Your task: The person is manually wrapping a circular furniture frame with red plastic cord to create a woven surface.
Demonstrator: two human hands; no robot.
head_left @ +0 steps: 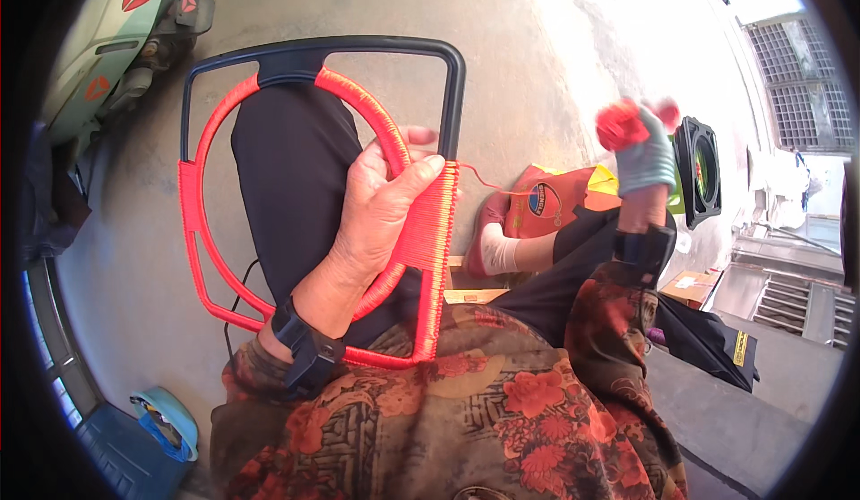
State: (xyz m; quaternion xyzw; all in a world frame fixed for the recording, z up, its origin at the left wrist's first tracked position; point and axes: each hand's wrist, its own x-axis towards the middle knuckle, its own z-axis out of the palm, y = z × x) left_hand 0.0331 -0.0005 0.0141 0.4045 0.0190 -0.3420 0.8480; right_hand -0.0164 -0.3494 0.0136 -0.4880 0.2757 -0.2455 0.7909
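Observation:
A black frame (385,43) with a ring inside it lies over my dark-trousered leg. Red cord (426,231) is wound closely round its lower part and most of the ring. My bare left hand (367,200) grips the frame's right side, thumb pressed on the edge where the winding stops. From there a loose red strand (488,184) runs off to the right and fades from sight. Out to the right, my right hand (647,161), in a grey-blue glove, is closed round a bundle of red cord (620,124); it is somewhat blurred.
A red bag (542,202) with yellow parts lies by my shoe. Further right stand another black frame (702,173) and a cardboard box (692,288), with a black folded bag (708,339) nearer. A white machine (107,52) is at far left, a light-blue cap (167,422) at lower left.

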